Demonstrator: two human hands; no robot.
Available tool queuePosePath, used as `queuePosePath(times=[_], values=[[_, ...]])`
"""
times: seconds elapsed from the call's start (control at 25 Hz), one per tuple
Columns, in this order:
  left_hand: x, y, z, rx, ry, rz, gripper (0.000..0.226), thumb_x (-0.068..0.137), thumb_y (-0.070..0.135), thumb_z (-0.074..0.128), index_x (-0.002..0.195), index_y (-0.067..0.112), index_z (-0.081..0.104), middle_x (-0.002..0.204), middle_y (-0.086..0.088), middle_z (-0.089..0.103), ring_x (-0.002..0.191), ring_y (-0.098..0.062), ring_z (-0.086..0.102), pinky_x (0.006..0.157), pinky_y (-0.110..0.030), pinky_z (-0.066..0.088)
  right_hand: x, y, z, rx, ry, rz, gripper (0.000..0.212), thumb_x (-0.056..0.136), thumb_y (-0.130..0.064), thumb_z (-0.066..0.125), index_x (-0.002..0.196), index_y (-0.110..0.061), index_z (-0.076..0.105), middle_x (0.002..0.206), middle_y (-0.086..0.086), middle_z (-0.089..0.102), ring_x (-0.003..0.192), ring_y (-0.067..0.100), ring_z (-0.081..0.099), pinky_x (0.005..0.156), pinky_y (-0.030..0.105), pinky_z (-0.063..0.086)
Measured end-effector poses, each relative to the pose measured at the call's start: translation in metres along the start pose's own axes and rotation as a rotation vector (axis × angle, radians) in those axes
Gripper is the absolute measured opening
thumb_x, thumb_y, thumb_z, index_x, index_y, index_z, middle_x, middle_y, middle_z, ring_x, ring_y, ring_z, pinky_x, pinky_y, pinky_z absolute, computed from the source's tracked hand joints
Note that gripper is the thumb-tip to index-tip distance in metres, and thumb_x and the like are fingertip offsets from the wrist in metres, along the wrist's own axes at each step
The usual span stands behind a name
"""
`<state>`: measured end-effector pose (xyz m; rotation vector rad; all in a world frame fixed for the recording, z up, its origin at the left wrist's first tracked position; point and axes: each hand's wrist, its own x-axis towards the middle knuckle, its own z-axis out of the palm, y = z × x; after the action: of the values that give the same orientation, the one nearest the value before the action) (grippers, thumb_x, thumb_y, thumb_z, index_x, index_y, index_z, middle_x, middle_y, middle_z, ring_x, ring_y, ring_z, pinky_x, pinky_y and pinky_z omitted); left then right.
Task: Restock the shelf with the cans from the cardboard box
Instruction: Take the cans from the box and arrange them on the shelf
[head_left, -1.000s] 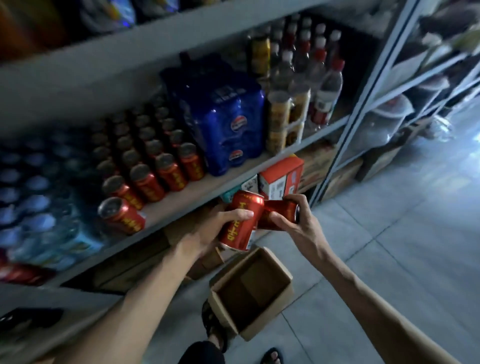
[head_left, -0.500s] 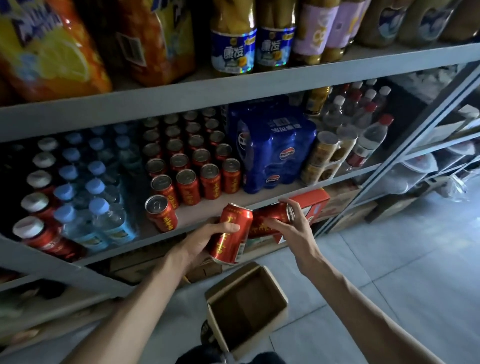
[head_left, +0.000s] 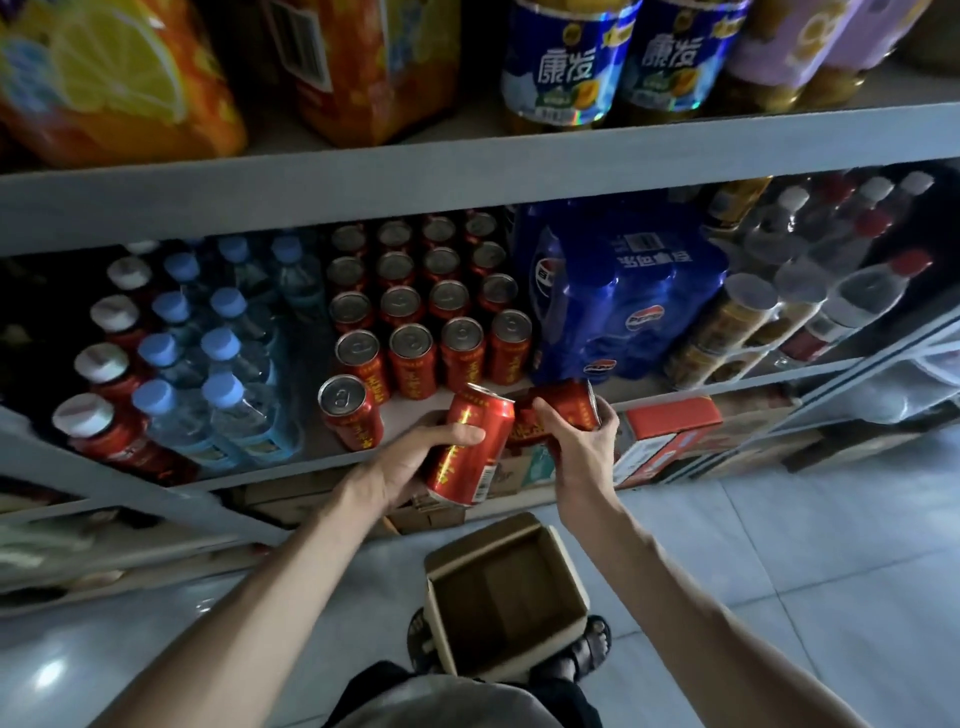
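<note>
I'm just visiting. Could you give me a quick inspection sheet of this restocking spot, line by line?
Surface: grey shelf, red cans in rows, one alone at the front edge.
Job's things: cardboard box on the floor, no cans seen inside.
Clutter: water bottles left of the cans, blue cola pack right.
Grips: left hand holds a tilted can; right hand holds a second can on its side.
Cables: nothing seen.
Surroundings: tiled floor; sandalled feet by the box.

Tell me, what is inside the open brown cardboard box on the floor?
The open brown cardboard box shows only bare cardboard inside, with nothing lying in view. Its near wall hides a strip of the bottom closest to the person.
</note>
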<state>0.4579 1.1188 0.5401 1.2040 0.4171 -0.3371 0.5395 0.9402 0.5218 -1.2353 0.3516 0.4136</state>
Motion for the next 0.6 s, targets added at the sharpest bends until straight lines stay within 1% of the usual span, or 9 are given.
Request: queuePosePath(times=[0.08,0.12,0.16,0.24,0.32,0.4,0.48,0.52,0.6], values=[[0.002,-0.001,0.006,0.007,0.017,0.009,0.071,0.057,0.038,0.079,0.122,0.02,0.058,0.109,-0.009,0.073,0.103,-0.026,0.069,0.08,-0.035,0.056,0.006,0.003,0.003,0.048,-0.004,0.055,0.061,0.069,-0.018,0.088,0.121,-0.017,0.055,0.107,0.015,0.072,0.092,0.028,0.074,0.068,0.037,0.061],[0.004,-0.001,0.008,0.006,0.017,0.012,0.068,0.057,0.038,0.079,0.12,0.022,0.059,0.109,-0.008,0.073,0.103,-0.025,0.069,0.081,-0.034,0.056,0.01,0.004,0.004,0.036,-0.021,0.063,0.054,0.07,-0.018,0.087,0.116,-0.018,0.059,0.107,0.015,0.073,0.094,0.031,0.073,0.07,0.039,0.061],[0.006,-0.001,0.008,0.004,0.016,0.016,0.064,0.059,0.038,0.078,0.119,0.023,0.06,0.108,-0.007,0.074,0.103,-0.025,0.069,0.081,-0.033,0.056,0.015,0.005,0.004,0.012,-0.031,0.063,0.052,0.07,-0.018,0.087,0.114,-0.02,0.059,0.107,0.014,0.073,0.095,0.031,0.073,0.073,0.041,0.061],[0.007,0.0,0.007,0.014,0.015,0.019,0.057,0.061,0.037,0.077,0.115,0.026,0.062,0.105,-0.003,0.075,0.1,-0.021,0.071,0.078,-0.03,0.057,0.021,0.008,0.004,-0.062,-0.043,0.059,0.059,0.07,-0.019,0.087,0.118,-0.026,0.053,0.113,0.011,0.071,0.101,0.03,0.071,0.087,0.048,0.058],[0.009,0.0,0.005,0.053,0.035,0.006,0.057,0.059,0.039,0.078,0.112,0.027,0.062,0.102,0.0,0.076,0.096,-0.018,0.072,0.073,-0.026,0.058,0.028,0.01,0.005,-0.159,-0.1,-0.012,0.065,0.072,-0.018,0.085,0.125,-0.024,0.048,0.118,0.01,0.067,0.108,0.029,0.067,0.096,0.054,0.052],[0.01,-0.003,0.003,0.078,0.091,0.012,0.057,0.055,0.042,0.08,0.108,0.029,0.065,0.098,0.002,0.076,0.09,-0.014,0.073,0.067,-0.023,0.058,0.033,0.011,0.006,-0.317,-0.168,-0.164,0.073,0.07,-0.019,0.086,0.13,-0.021,0.045,0.118,0.008,0.067,0.108,0.023,0.067,0.097,0.047,0.052],[0.011,-0.007,-0.001,0.056,0.158,0.058,0.046,0.054,0.042,0.08,0.098,0.036,0.071,0.096,0.003,0.077,0.087,-0.012,0.073,0.065,-0.023,0.057,0.039,0.011,0.01,-0.515,-0.168,-0.29,0.082,0.064,-0.024,0.09,0.131,-0.025,0.043,0.12,-0.001,0.066,0.107,0.012,0.065,0.097,0.037,0.052],[0.01,-0.008,-0.003,0.048,0.182,0.083,0.04,0.055,0.042,0.079,0.094,0.041,0.072,0.096,0.003,0.076,0.088,-0.012,0.073,0.067,-0.024,0.057,0.042,0.012,0.012,-0.588,-0.154,-0.324,0.084,0.062,-0.026,0.091,0.13,-0.027,0.042,0.121,-0.004,0.065,0.109,0.009,0.063,0.097,0.037,0.052],[0.007,-0.008,-0.008,0.04,0.23,0.106,0.036,0.053,0.044,0.079,0.088,0.048,0.071,0.095,0.008,0.076,0.088,-0.009,0.072,0.07,-0.025,0.056,0.046,0.018,0.013,-0.671,-0.138,-0.369,0.083,0.065,-0.028,0.091,0.131,-0.024,0.041,0.124,-0.003,0.061,0.113,0.013,0.059,0.1,0.043,0.049]])
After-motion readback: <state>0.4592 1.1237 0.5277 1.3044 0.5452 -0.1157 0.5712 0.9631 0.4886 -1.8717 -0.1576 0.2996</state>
